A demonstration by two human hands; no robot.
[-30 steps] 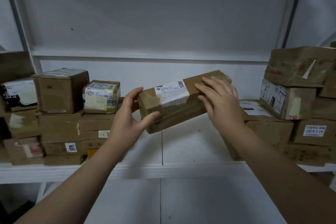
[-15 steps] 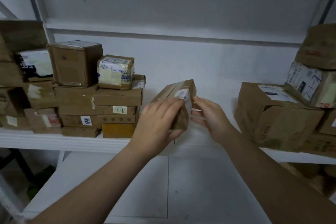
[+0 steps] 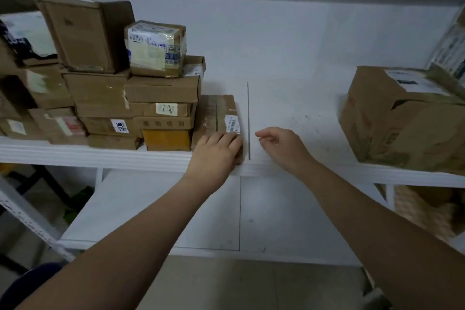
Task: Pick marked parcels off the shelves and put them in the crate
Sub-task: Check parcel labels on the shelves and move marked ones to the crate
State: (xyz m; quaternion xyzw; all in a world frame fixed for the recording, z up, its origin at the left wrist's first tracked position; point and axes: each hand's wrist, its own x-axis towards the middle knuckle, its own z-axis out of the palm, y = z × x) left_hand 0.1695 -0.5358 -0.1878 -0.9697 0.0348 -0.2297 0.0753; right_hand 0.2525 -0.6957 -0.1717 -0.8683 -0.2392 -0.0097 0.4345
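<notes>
A long brown parcel (image 3: 217,113) with a white barcode label lies on the white shelf (image 3: 289,118), pushed up against the right side of a stack of boxes. My left hand (image 3: 216,151) rests on the parcel's near end, fingers laid over its top edge. My right hand (image 3: 281,143) hovers just right of the parcel, apart from it, fingers loosely curled and holding nothing. No crate is in view.
A stack of taped cardboard boxes (image 3: 130,98) fills the shelf's left part, one tagged 1206. A large brown box (image 3: 402,118) sits at the right. A lower white shelf (image 3: 176,209) lies below, with a woven basket (image 3: 427,209) at the right.
The parcel was held up in both hands, then turned and set down on the shelf beside the left stack. My right hand has let go and drawn away to the right.
</notes>
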